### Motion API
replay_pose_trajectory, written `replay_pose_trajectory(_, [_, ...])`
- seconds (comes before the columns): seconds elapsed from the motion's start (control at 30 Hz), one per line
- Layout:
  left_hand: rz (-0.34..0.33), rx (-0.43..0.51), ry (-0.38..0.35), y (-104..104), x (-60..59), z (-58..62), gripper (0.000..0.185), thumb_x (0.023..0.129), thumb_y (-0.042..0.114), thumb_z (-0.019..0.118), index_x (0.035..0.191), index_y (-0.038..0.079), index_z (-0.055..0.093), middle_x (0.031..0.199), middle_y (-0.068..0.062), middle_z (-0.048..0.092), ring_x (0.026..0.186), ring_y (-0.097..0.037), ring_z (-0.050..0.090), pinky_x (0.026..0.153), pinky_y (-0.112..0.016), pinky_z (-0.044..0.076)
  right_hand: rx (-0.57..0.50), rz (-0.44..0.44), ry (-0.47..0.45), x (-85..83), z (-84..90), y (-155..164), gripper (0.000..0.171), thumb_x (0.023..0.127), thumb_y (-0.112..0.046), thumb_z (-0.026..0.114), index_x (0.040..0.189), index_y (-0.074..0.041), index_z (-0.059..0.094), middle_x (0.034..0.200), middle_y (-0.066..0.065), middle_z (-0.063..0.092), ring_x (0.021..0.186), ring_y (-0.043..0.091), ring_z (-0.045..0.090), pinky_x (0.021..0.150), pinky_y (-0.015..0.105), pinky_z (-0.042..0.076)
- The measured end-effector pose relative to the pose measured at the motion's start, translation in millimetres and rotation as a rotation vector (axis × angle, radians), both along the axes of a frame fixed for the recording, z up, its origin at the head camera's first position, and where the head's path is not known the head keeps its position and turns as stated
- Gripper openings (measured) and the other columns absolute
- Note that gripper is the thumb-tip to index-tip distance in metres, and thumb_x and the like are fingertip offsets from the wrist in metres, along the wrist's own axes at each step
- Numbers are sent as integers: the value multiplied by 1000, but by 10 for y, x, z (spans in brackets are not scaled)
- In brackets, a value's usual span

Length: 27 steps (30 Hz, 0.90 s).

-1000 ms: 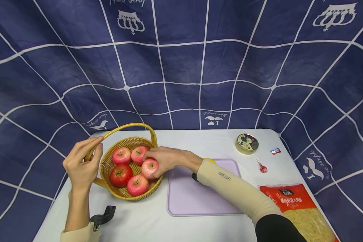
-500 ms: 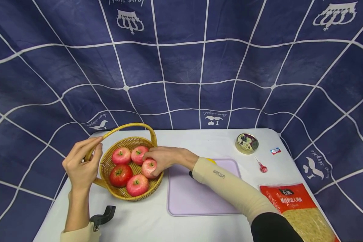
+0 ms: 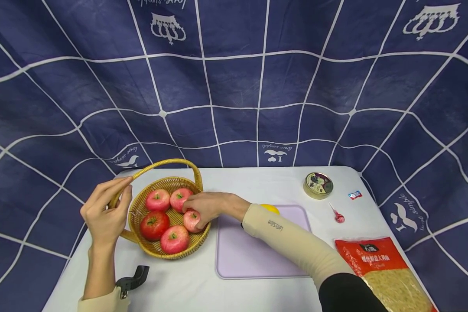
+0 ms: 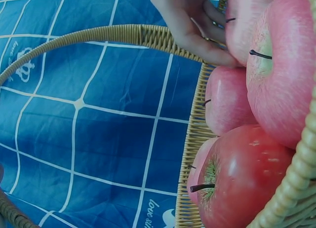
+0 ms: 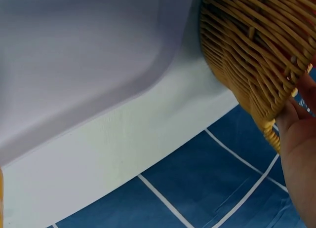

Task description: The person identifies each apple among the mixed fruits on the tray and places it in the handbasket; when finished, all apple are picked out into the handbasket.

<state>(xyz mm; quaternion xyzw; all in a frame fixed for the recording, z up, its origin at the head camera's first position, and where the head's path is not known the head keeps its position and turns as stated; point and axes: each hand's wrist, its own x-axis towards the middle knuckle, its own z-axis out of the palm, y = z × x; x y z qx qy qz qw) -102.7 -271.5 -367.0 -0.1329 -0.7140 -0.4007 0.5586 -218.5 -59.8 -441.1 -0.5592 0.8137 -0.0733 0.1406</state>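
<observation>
In the head view, a round wicker basket (image 3: 170, 255) holds several pink-red apples and one deeper red fruit (image 3: 154, 225) with green around its stem. My left hand (image 3: 106, 210) grips the arched handle (image 3: 161, 163) on its left side. Inside the right rim, my right hand (image 3: 207, 207) has its fingers and thumb around an apple (image 3: 192, 221), low among the others. Another apple (image 3: 174, 239) lies just in front of it. The right wrist view shows the basket's woven outer wall (image 5: 252, 50) and part of that hand; the held apple is hidden there.
Right of the basket lies a lilac tray (image 3: 257, 260), with a yellow object (image 3: 271, 209) at its back edge, partly covered by my sleeve. Farther right are a round tin (image 3: 318, 185), a small wrapped candy (image 3: 355, 195), a lollipop (image 3: 339, 216) and a pasta bag (image 3: 386, 264).
My right hand and its apple have sunk slightly into the basket. The front apple and the deeper red fruit have shifted a little left. My left hand keeps its place on the handle.
</observation>
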Motion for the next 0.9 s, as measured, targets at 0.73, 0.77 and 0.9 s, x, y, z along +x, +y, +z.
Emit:
replay_pose_trajectory(0.73, [-14,-35,-81,-34,-7,9,18,81,-7,73,97,-3,79,95,-21,74,97,-5,68,80,-9,47,-86,-8,103,49,60,293,67,85,-47,75,144,-25,54,138,-3,50,123,15,46,105,23,39])
replay_pose_trajectory(0.77, [-3,-46,-105,-45,-9,2,19,81,-5,73,99,-2,79,97,-21,74,98,-5,68,81,-9,47,-105,-20,109,49,91,361,66,86,-47,74,145,-25,54,138,-4,50,123,14,46,105,24,40])
replay_pose_trajectory(0.9, [141,-112,-176,2,-11,17,21,86,10,72,106,7,80,112,-13,74,111,-18,62,94,-17,38,-233,-94,187,4,182,684,59,90,-45,71,143,-23,56,133,-4,56,121,14,51,103,28,44])
